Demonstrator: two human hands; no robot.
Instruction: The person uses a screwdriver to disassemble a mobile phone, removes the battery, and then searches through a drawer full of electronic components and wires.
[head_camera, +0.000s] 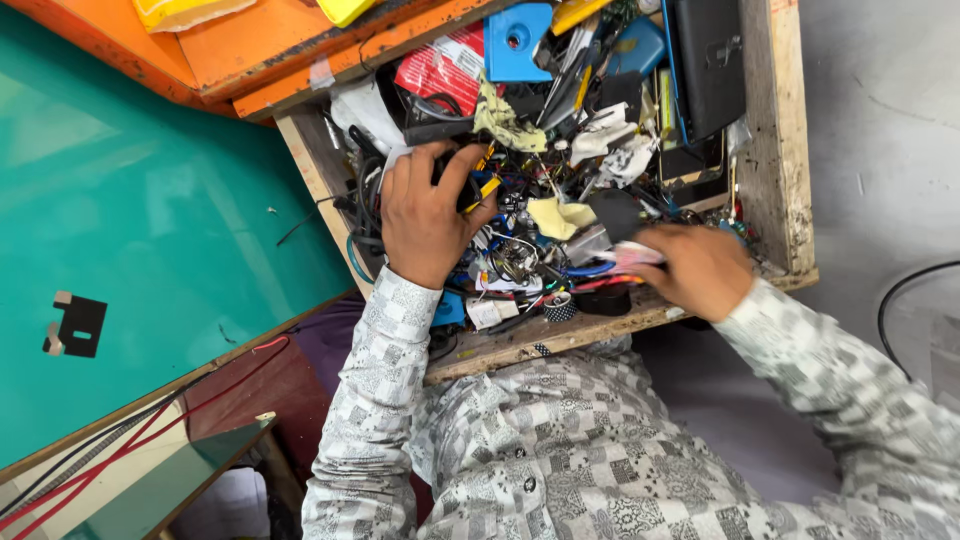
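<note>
Head view, cluttered wooden drawer (775, 150), teal tabletop (150, 220)

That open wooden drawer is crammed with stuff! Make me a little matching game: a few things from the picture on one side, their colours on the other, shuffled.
Things:
1. tabletop
2. plastic piece with a round hole
3. crumpled packet
4. flat case at the drawer's far right

Colours:
a. red
b. black
c. green
d. blue

Pairs: 1-c, 2-d, 3-a, 4-b
</note>
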